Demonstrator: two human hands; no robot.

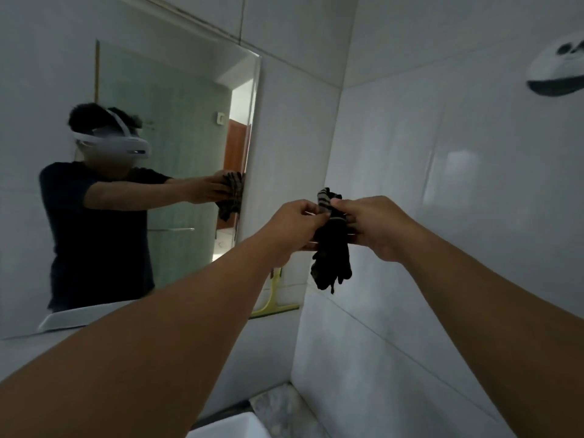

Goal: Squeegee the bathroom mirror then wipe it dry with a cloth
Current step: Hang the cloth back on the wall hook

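A dark striped cloth [333, 257] hangs bunched between both hands, out in front of the tiled corner. My left hand [295, 221] pinches its upper part from the left. My right hand [374, 224] grips it from the right, fingers curled around the top. The bathroom mirror [177, 159] is on the left wall, to the left of the hands, and reflects a person holding the cloth. A yellow-green squeegee [274, 303] stands on the ledge below the mirror's right corner, its handle leaning on the wall, partly hidden by my left forearm.
White tiled walls meet in a corner [331, 172] behind the cloth. A white and dark wall fixture [557, 71] hangs at the upper right. The white basin rim [227, 426] and a speckled counter [281, 406] show at the bottom.
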